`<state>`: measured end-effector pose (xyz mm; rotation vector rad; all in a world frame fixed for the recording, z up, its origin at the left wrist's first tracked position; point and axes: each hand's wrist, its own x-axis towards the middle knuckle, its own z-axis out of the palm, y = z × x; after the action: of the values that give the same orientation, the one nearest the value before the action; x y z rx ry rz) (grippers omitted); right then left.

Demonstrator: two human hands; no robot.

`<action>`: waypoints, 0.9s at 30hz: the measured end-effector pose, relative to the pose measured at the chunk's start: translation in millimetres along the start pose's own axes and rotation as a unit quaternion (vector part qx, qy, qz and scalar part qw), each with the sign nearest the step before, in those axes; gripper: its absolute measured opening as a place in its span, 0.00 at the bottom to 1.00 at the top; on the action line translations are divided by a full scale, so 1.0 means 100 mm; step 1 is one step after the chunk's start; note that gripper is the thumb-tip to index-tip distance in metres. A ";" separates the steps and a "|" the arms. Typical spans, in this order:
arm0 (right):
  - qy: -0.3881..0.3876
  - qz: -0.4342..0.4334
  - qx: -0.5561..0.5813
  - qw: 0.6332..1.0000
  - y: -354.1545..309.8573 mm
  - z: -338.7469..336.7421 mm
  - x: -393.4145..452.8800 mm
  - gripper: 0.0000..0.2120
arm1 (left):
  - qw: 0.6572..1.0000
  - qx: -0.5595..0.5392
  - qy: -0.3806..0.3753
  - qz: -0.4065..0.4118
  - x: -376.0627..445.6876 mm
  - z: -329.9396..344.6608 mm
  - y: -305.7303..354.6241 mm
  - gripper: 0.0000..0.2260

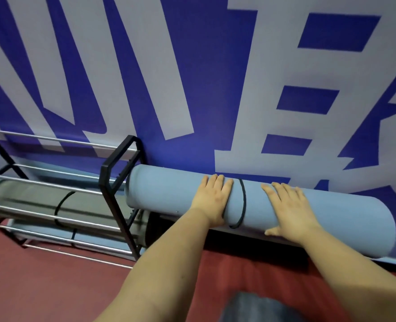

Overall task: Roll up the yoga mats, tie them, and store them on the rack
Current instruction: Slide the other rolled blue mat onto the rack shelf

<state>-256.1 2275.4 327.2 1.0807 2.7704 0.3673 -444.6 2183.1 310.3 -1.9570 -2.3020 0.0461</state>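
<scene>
A person is kneeling on the red floor [53, 287] before a blue-and-white banner wall [192, 77], steadying a rolled blue yoga mat [331, 219] that is lying lengthwise along the foot of the wall, its left end poking just past the black end frame of the storage rack [116, 182] at nine o'clock. The left hand [212, 201] is lying over the top of the roll with fingers nearly straight and the thumb tucked beneath, the grip loose rather than clenched; the right hand [290, 210] is pressing flat, fingers spread, at three o'clock of the left, holding nothing. Between them a black cord [243, 203] is ringing the mat. Judging from this, the roll is already tied and awaiting lifting onto the rack. The risks: a single band at mid-length may be letting the free ends loosen or telescope once raised; open-palmed hands could be letting the smooth cylinder slide away; and the near end may be catching on the rack's frame while being fed in sideways. Counted: two hands, one blue mat in hand, one grey mat [41, 201] already shelved, also bound with a dark cord, one rack with several metal rails.
</scene>
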 end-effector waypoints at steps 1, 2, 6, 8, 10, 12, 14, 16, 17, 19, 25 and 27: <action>0.001 0.002 -0.001 1.000 -0.01 0.00 0.01 0.56 | 1.000 -0.003 0.002 0.000 0.00 0.01 -0.01 0.48; 0.000 0.003 -0.002 1.000 -0.03 0.01 0.01 0.56 | 1.000 -0.005 0.002 -0.001 -0.02 0.04 -0.02 0.48; -0.011 0.003 0.009 1.000 -0.16 0.09 0.00 0.55 | 1.000 -0.015 -0.019 -0.009 -0.10 0.13 -0.06 0.48; -0.012 0.007 0.008 1.000 -0.17 0.12 -0.01 0.55 | 1.000 -0.006 -0.020 -0.005 -0.10 0.14 -0.07 0.48; -0.009 0.009 0.008 1.000 -0.16 0.11 0.00 0.55 | 1.000 0.003 -0.014 -0.003 -0.08 0.12 -0.08 0.47; 0.005 0.007 0.011 1.000 -0.15 0.08 0.05 0.55 | 1.000 0.005 -0.004 -0.009 -0.04 0.09 -0.10 0.46; 0.018 0.002 0.018 1.000 -0.16 0.01 0.12 0.56 | 1.000 0.003 0.006 -0.017 -0.03 0.08 -0.17 0.46; 0.015 -0.007 0.013 1.000 -0.22 -0.05 0.18 0.56 | 1.000 0.003 0.013 -0.025 -0.05 0.08 -0.26 0.46; 0.012 -0.011 0.010 1.000 -0.26 -0.07 0.21 0.55 | 0.999 0.006 0.016 -0.030 -0.06 0.09 -0.32 0.45; 0.010 -0.021 0.013 1.000 -0.37 -0.11 0.28 0.55 | 0.999 0.016 0.013 -0.038 -0.10 0.10 -0.45 0.45; 0.007 -0.057 0.030 0.998 -0.93 -0.18 0.54 0.55 | 0.997 0.018 -0.004 -0.069 -0.35 0.14 -0.96 0.48; 0.011 -0.065 0.035 0.997 -1.15 -0.20 0.61 0.55 | 0.994 0.034 -0.041 -0.099 -0.42 0.16 -1.09 0.48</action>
<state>-379.2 2232.3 311.5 0.9085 2.8733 0.2695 -547.1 2124.8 302.6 -1.7163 -2.5002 0.1875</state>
